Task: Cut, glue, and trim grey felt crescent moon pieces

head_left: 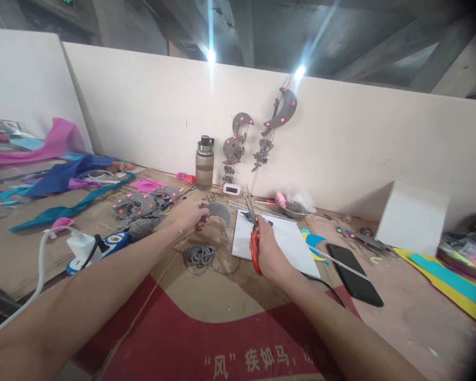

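My left hand [191, 216] is closed on a grey felt crescent [219, 214], held just above the cardboard-covered table. My right hand [266, 247] grips red-handled scissors [253, 228] with the blades pointing up and away, a short way right of the crescent. A coil of grey cord [199, 255] lies on the table below the crescent. A white sheet of paper [285, 241] lies under and beyond my right hand.
A pile of grey felt pieces with pink dots [143, 205] sits at the left, near a white charger [80, 246]. A bottle [204, 163], a small clock [232, 189], a black phone [355, 274], a white box [411, 218] and coloured sheets [452, 286] surround the work spot.
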### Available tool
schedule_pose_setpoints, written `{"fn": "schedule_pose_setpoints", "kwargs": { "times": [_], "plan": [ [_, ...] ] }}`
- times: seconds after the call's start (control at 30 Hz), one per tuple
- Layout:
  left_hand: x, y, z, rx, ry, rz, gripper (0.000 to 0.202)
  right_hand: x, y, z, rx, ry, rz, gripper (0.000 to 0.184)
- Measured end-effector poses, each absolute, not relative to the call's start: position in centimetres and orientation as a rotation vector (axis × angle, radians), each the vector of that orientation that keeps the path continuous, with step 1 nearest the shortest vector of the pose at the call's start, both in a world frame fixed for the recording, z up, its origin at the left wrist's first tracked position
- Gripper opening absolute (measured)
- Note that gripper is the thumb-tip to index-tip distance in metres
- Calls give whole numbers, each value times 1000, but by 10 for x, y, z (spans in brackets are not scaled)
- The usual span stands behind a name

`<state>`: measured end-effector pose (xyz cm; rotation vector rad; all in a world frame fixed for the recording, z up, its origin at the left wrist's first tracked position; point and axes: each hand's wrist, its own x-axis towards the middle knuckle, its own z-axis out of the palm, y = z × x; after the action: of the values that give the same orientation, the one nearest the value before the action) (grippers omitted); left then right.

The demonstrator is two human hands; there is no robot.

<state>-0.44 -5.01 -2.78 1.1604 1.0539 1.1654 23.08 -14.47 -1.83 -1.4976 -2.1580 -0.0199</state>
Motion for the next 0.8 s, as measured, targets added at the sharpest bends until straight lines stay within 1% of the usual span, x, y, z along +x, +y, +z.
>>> {"fn": "schedule_pose_setpoints", "kwargs": {
  "times": [0.1, 0.17, 0.43, 0.53, 0.63, 0.73, 0.8],
  "plan": [
    [-4, -49, -26, 1217, 1049, 1140, 15, 231, -144, -12, -1430, -2149, 68, 57],
    [-5, -46, -26, 1246, 1048, 1141, 15, 230, -145, -9, -1408, -2163, 68, 55],
    [-3, -49, -18, 1271, 899, 1198, 22, 224, -151, -3, -1637, -2224, -175, 54],
    [-2, -53, -15, 1290, 874, 1207, 23, 225, -150, -2, -1778, -2207, -265, 52],
    [-3, -53, -15, 1315, 885, 1201, 28, 227, -148, -4, -1828, -2199, -321, 51],
    [-4, -53, -14, 1329, 932, 1179, 34, 227, -144, -8, -1763, -2114, -244, 52],
    [-3, -54, -12, 1299, 950, 1174, 36, 224, -141, -9, -1650, -1996, -44, 48]
  ]
}}
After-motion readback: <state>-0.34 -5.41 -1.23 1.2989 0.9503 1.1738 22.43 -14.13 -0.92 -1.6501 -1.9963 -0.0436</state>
